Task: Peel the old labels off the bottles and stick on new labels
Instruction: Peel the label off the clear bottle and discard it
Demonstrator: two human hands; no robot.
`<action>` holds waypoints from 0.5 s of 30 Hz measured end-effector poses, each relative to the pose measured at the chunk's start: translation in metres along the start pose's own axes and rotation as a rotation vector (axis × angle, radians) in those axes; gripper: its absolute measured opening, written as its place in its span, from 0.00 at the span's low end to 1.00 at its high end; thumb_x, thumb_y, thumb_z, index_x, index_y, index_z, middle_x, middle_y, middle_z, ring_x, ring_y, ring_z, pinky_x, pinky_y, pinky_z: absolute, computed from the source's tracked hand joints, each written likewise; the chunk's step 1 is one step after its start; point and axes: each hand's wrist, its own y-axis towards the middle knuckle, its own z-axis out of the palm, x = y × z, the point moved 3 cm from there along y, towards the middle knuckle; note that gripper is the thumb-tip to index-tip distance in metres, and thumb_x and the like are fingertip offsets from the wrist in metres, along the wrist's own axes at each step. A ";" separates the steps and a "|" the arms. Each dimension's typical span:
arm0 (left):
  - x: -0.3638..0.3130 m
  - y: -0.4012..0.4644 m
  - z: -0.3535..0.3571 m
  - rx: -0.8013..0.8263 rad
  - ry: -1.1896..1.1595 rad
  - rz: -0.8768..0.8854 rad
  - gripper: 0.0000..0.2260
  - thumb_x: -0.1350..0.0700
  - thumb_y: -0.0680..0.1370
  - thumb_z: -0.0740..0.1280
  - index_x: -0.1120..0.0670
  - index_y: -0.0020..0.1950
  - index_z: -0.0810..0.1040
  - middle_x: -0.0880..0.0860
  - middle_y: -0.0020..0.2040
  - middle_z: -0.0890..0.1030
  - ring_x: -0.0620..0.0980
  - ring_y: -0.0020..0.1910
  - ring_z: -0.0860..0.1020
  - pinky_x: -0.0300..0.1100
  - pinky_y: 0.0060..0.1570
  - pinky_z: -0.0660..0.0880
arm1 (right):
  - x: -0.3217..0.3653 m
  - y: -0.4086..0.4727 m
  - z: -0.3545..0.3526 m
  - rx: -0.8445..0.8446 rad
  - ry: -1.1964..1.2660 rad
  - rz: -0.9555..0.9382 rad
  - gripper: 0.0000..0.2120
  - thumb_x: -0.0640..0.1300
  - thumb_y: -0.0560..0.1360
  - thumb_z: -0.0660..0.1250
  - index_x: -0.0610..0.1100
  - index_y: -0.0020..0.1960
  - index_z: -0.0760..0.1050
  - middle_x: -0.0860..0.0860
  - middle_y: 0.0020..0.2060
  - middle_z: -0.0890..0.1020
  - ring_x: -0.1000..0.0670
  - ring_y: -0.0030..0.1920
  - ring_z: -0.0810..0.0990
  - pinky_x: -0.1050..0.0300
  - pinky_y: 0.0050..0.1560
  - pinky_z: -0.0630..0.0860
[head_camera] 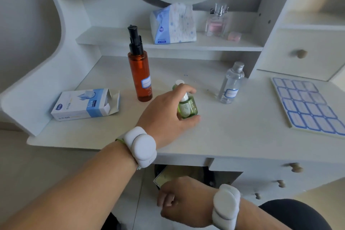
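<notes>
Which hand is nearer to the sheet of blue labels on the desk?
Left. The left hand is on the desk, gripping the green bottle, left of the label sheet. The right hand is below the desk edge, farther away.

Amber bottle (139,73) with black pump, green bottle (186,106), blue-bordered label sheet (308,104), white desk (224,132)

Bare forearms — a chunky white wristband (141,146) on each wrist (225,206).

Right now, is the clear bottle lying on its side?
No, the clear bottle stands upright on the desk, silver cap on top.
</notes>
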 end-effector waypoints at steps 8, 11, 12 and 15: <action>-0.003 0.000 0.003 -0.005 0.098 0.028 0.27 0.51 0.75 0.72 0.36 0.72 0.68 0.40 0.52 0.74 0.48 0.49 0.77 0.44 0.50 0.75 | 0.036 -0.079 -0.098 -0.119 0.497 -0.332 0.07 0.36 0.79 0.70 0.42 0.56 0.80 0.38 0.49 0.85 0.48 0.42 0.83 0.51 0.44 0.78; -0.004 0.000 0.004 -0.020 0.108 0.015 0.29 0.51 0.76 0.72 0.37 0.72 0.64 0.42 0.52 0.76 0.48 0.47 0.77 0.44 0.50 0.76 | 0.033 -0.096 -0.134 -0.466 0.548 -0.390 0.06 0.35 0.77 0.72 0.44 0.49 0.82 0.43 0.38 0.85 0.50 0.32 0.80 0.56 0.34 0.73; -0.004 0.000 0.004 -0.025 0.105 0.001 0.29 0.51 0.75 0.73 0.37 0.72 0.64 0.42 0.53 0.77 0.48 0.47 0.77 0.44 0.50 0.76 | 0.025 -0.097 -0.146 -0.676 0.506 -0.340 0.06 0.35 0.76 0.72 0.45 0.46 0.82 0.46 0.35 0.83 0.52 0.31 0.78 0.57 0.33 0.72; -0.003 0.000 0.005 -0.056 0.110 0.010 0.28 0.52 0.75 0.74 0.42 0.70 0.65 0.42 0.54 0.76 0.46 0.44 0.75 0.40 0.45 0.71 | -0.011 -0.091 -0.172 -1.332 0.312 0.015 0.07 0.42 0.73 0.72 0.48 0.48 0.76 0.50 0.35 0.77 0.52 0.33 0.73 0.56 0.36 0.71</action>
